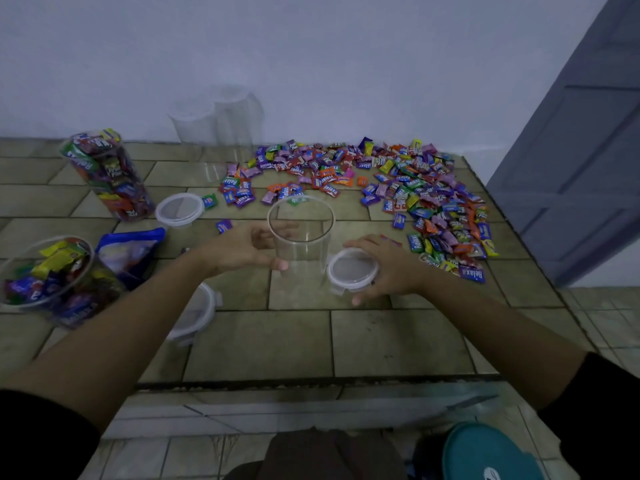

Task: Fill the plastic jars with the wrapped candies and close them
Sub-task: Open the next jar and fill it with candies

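Head view, left hand (242, 252) gripping empty jar (300, 252) upright, right hand (393, 268) holding lid (351, 270) just beside it

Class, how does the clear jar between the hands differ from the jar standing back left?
The middle jar is empty; the back-left jar is packed with candies. The left hand holds the middle jar; nothing touches the back-left jar. Both are clear and upright.

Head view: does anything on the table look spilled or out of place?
Nothing looks damaged. The wrapped candies lie loose across the far right of the table, with a stray candy near the left hand. Both filled jars on the left stand without lids.
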